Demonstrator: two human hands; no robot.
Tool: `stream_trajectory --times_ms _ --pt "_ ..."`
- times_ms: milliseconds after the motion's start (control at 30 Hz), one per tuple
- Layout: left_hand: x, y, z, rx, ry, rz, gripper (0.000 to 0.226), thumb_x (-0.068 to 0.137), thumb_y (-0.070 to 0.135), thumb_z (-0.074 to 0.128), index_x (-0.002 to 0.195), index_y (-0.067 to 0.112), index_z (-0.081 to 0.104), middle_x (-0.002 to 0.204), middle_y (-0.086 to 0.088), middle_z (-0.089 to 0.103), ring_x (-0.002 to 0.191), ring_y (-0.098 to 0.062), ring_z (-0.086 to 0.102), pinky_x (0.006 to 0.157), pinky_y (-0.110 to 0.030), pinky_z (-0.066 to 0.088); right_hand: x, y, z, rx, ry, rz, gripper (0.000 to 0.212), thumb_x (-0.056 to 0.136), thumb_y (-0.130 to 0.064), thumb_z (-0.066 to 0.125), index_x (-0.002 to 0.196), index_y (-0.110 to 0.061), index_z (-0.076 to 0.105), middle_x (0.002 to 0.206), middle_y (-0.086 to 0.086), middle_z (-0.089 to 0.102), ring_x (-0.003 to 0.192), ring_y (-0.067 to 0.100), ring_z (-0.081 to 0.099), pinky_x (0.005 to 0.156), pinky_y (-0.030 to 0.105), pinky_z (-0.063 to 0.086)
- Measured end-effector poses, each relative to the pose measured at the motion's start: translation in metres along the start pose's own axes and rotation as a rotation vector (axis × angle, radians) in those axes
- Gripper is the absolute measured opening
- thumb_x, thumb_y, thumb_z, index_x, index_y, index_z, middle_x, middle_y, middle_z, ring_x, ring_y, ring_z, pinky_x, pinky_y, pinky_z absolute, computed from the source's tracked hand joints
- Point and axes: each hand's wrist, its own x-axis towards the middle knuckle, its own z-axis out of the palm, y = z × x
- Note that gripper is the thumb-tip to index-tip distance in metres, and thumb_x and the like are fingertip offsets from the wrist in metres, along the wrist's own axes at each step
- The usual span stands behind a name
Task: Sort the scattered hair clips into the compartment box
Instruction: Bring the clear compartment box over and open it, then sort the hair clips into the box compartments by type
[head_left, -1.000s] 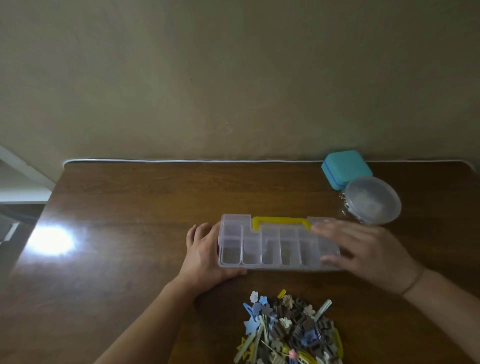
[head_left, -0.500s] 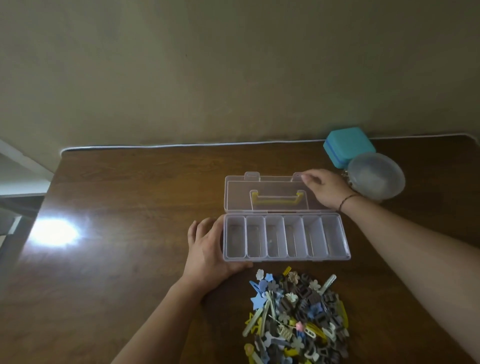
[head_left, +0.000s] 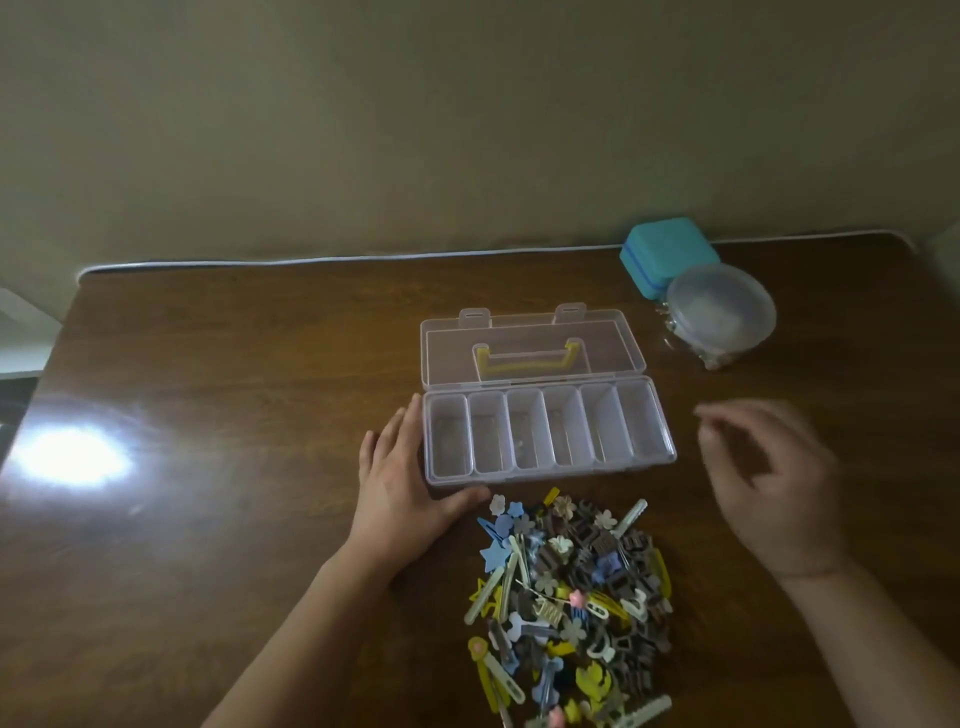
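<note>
A clear plastic compartment box (head_left: 670, 457) lies open on the brown table, its lid (head_left: 613, 343) with a yellow handle folded back flat. Its several compartments look empty. A pile of hair clips (head_left: 571, 597) in blue, brown, yellow and white lies just in front of the box. My left hand (head_left: 400, 499) rests flat against the box's left front corner, thumb along the front wall. My right hand (head_left: 774, 483) is blurred, hovering to the right of the box with fingers apart and nothing in it.
A turquoise square case (head_left: 667, 257) and a round clear lidded container (head_left: 722, 312) stand at the back right of the table (head_left: 234, 519). A bright light glare (head_left: 72, 457) shows on the left. A wall runs behind the table's far edge.
The box was opened: my right hand swung the lid back, let go of it and drew back to the right of the box. My left hand stayed at the box's left corner.
</note>
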Motion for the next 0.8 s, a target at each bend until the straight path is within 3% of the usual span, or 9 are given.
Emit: stream_trajectory --times_ms 100,200,333,367,433,500,567,633,800 --pt "0.007 0.007 -0.005 -0.075 -0.030 -0.027 0.110 0.063 0.070 0.073 0.153 0.041 0.015 0.159 0.013 0.030 0.147 -0.009 0.023 0.122 -0.054 0.000 -0.030 0.014 0.006 0.021 -0.408 -0.082 0.022 0.087 -0.021 0.060 0.108 -0.024 0.067 0.099 -0.011 0.067 0.071 -0.004 0.062 0.065 0.014 0.055" --pt "0.006 0.010 -0.005 -0.111 -0.002 -0.028 0.104 0.061 0.071 0.071 0.149 0.045 0.022 0.148 0.025 0.041 0.140 0.001 0.032 0.121 -0.055 0.002 -0.044 0.026 0.024 0.004 -0.600 -0.175 0.044 0.077 -0.001 0.075 0.111 -0.029 0.070 0.107 -0.015 0.070 0.085 -0.007 0.066 0.076 0.015 0.056" --pt "-0.011 0.014 0.004 -0.137 0.054 0.006 0.097 0.068 0.060 0.080 0.149 0.042 0.029 0.127 0.050 0.039 0.120 0.033 0.024 0.120 -0.057 0.013 -0.045 0.033 0.033 0.038 -0.594 -0.300 0.049 0.074 -0.001 0.078 0.114 -0.028 0.070 0.109 -0.020 0.068 0.093 -0.002 0.067 0.077 0.017 0.057" --pt "-0.014 0.014 0.007 -0.153 0.068 0.008 0.095 0.069 0.056 0.082 0.148 0.043 0.031 0.126 0.050 0.041 0.121 0.031 0.027 0.117 -0.058 0.022 -0.044 0.037 0.032 0.021 -0.582 -0.320 0.049 0.074 -0.002 0.078 0.114 -0.029 0.070 0.107 -0.020 0.069 0.091 -0.002 0.067 0.075 0.017 0.057" --pt "-0.020 0.013 0.010 -0.192 0.098 0.034 0.089 0.068 0.056 0.082 0.142 0.056 0.032 0.130 0.040 0.049 0.127 0.011 0.043 0.107 -0.052 0.042 -0.044 0.044 0.029 0.004 -0.576 -0.327 0.054 0.075 -0.001 0.078 0.117 -0.032 0.067 0.107 -0.018 0.071 0.089 -0.002 0.068 0.075 0.019 0.058" --pt "-0.024 0.011 0.013 -0.212 0.113 0.062 0.086 0.067 0.059 0.082 0.136 0.064 0.030 0.130 0.034 0.054 0.122 0.003 0.053 0.096 -0.033 0.051 -0.045 0.052 0.028 -0.011 -0.579 -0.327 0.059 0.074 -0.003 0.079 0.120 -0.036 0.064 0.109 -0.021 0.069 0.090 -0.004 0.067 0.075 0.020 0.058" --pt "-0.026 0.010 0.015 -0.213 0.129 0.095 0.086 0.064 0.056 0.081 0.134 0.062 0.032 0.126 0.040 0.054 0.116 0.010 0.055 0.086 -0.014 0.050 -0.048 0.057 0.032 -0.045 -0.559 -0.357 0.060 0.073 -0.012 0.080 0.120 -0.042 0.060 0.109 -0.028 0.065 0.088 -0.009 0.065 0.073 0.017 0.057" --pt "-0.028 0.006 0.017 -0.214 0.153 0.122 0.087 0.062 0.052 0.083 0.134 0.056 0.035 0.123 0.041 0.055 0.112 0.012 0.056 0.081 -0.006 0.048 -0.050 0.057 0.035 -0.058 -0.525 -0.352 0.062 0.072 -0.017 0.081 0.121 -0.045 0.056 0.107 -0.030 0.064 0.084 -0.011 0.064 0.069 0.015 0.057" --pt "-0.033 0.000 0.024 -0.233 0.184 0.145 0.091 0.057 0.050 0.089 0.135 0.045 0.043 0.117 0.032 0.063 0.109 0.008 0.061 0.081 -0.011 0.053 -0.059 0.049 0.038 -0.169 -0.458 -0.398 0.065 0.065 -0.016 0.086 0.115 -0.045 0.055 0.096 -0.030 0.062 0.071 -0.009 0.060 0.048 0.014 0.051"
